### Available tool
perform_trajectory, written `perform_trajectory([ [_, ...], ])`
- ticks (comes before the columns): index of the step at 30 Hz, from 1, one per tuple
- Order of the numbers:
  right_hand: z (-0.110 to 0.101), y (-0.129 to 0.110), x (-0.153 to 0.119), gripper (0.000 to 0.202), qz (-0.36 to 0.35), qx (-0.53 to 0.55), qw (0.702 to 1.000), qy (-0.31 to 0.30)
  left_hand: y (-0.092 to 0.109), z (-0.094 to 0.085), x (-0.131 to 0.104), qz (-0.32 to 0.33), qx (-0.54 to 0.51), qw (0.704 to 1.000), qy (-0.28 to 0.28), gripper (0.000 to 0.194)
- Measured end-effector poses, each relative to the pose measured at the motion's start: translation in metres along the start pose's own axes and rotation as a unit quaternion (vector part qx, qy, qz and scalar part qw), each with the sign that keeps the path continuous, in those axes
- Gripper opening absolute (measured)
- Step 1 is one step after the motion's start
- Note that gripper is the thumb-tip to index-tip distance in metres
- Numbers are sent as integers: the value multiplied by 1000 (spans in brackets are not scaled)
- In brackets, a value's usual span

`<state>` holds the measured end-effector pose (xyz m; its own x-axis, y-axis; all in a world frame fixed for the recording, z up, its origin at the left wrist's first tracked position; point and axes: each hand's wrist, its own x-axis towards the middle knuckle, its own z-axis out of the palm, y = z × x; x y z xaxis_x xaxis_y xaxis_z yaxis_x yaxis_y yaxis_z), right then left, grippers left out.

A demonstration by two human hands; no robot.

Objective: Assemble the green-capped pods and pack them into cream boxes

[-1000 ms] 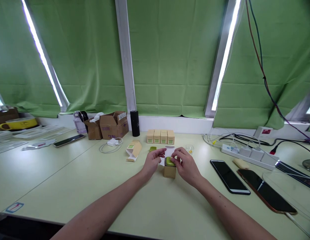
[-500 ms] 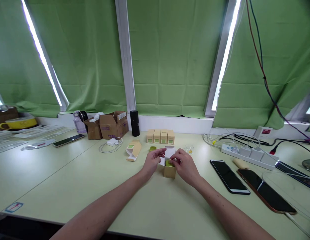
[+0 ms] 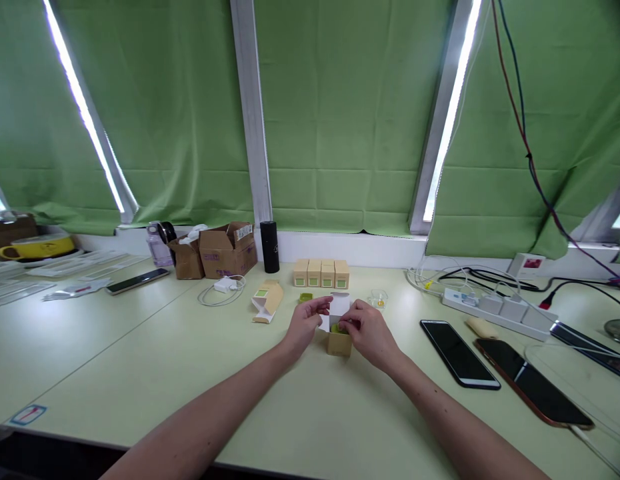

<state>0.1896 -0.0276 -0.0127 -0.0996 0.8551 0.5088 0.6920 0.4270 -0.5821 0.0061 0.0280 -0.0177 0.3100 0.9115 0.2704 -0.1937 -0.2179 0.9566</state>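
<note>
A small kraft cardboard box stands upright on the table with its white-lined lid and a side flap raised. Inside its mouth shows a green piece, partly hidden by fingers. My right hand pinches this piece at the box's right side. At the left of the box is my left hand, fingers stretched and apart from the thumb, the thumb by the white side flap. Behind that hand lies another small green piece. A clear little dish with something yellow in it sits beyond my right hand.
Several closed kraft boxes line up at the back. An opened kraft carton lies to the left, near a white charger. A black bottle stands behind. Phones and a power strip occupy the right.
My right hand has shifted slightly left over the box, and less of the green piece shows in its mouth. My left hand has barely moved.
</note>
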Motion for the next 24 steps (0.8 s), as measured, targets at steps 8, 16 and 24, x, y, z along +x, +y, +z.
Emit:
perform_trajectory([
  [8, -4, 8, 1, 21, 14, 55, 997, 56, 1, 1, -1, -2, -8, 1000, 5, 61],
  [16, -5, 25, 7, 23, 159, 245, 952, 96, 3, 1, -2, 2, 4, 1000, 3, 57],
  [24, -6, 26, 9, 40, 256, 339, 902, 82, 7, 2, -3, -4, -17, 1000, 4, 49],
])
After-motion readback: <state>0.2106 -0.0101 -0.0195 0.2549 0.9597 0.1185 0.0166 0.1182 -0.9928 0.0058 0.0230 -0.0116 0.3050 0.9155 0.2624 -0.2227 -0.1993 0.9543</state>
